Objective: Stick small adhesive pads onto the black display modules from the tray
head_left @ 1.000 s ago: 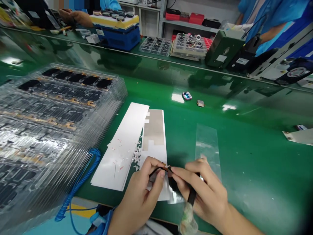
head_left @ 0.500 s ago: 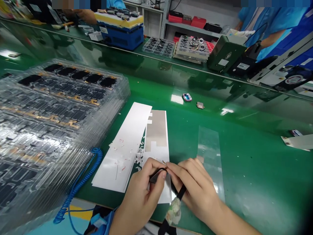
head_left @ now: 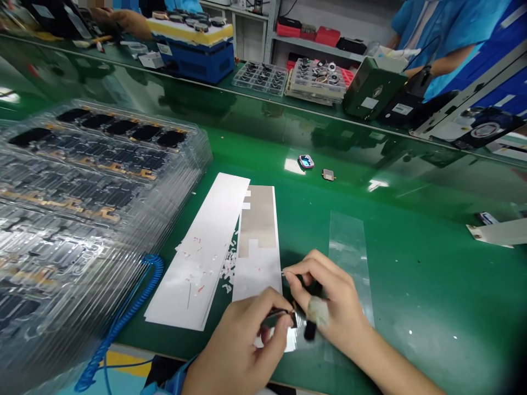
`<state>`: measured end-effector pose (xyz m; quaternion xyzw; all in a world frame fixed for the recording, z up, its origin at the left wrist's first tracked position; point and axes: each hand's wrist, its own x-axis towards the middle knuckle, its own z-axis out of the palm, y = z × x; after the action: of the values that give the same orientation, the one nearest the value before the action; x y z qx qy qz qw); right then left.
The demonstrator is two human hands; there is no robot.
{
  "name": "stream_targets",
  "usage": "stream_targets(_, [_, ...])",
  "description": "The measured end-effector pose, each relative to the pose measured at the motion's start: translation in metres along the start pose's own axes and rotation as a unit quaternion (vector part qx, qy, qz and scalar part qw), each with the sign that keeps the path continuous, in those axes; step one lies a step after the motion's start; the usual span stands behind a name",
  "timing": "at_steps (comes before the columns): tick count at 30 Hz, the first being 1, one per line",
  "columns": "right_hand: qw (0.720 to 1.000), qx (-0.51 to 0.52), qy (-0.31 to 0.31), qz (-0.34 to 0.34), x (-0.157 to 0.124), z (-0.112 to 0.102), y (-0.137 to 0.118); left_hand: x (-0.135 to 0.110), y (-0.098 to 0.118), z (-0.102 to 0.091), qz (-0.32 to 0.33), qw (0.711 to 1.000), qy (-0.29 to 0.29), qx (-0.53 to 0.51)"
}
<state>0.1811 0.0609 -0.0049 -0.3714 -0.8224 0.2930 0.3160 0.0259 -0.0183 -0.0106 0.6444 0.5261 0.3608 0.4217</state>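
Note:
My left hand (head_left: 255, 334) is closed, with thumb and fingers pinching a small dark flat part (head_left: 278, 313) low over the white sheet's near end. A thin brownish strip stands up at that part's edge. My right hand (head_left: 329, 291) is closed to its right. A black tool (head_left: 309, 331) with a pale, greenish lump wrapped round it sits in its palm. Thumb and forefinger meet over a tiny light piece (head_left: 284, 272), too small to name. Beneath them lies the white sheet with a grey-brown adhesive area (head_left: 258, 222).
White strips (head_left: 206, 236) with scraps lie left. Stacked clear trays (head_left: 181, 170) of dark screens fill the left side, a coiled blue cord (head_left: 154, 269) beside them. A clear film (head_left: 348, 241) lies right. Two small device parts (head_left: 306, 161) lie farther back. People work beyond the raised shelf.
My right hand has drawn away from the dark part, fingertips now up and apart from it. My left hand has come lower and slightly right, still holding the part. The view has shifted slightly.

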Motion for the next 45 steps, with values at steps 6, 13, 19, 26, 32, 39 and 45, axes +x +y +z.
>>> stream_targets(6, [0.998,-0.020,-0.037,0.046,0.005,-0.002,0.008,-0.003,0.005,-0.001,0.036,0.999,0.000,0.002])
stream_targets(13, [0.983,0.160,-0.041,0.082,0.005,-0.011,-0.014,-0.013,0.007,0.007,-0.072,0.962,0.107,-0.242])
stream_targets(19, [0.943,0.279,-0.109,0.146,0.006,-0.012,-0.018,-0.014,0.005,0.009,-0.065,0.949,0.115,-0.285])
stream_targets(26, [0.939,0.280,-0.124,0.157,0.005,-0.009,-0.015,-0.007,0.005,0.004,-0.062,0.965,0.096,-0.238])
stream_targets(32, [0.945,0.257,-0.104,0.172,0.003,-0.004,-0.012,-0.008,0.003,0.005,-0.102,0.963,0.074,-0.239])
stream_targets(39, [0.973,0.184,-0.062,0.126,-0.005,0.002,-0.010,-0.008,0.003,0.005,-0.126,0.947,0.057,-0.290])
stream_targets(45, [0.974,0.186,-0.062,0.114,-0.008,0.003,-0.010,-0.005,0.001,0.008,-0.109,0.948,0.057,-0.294])
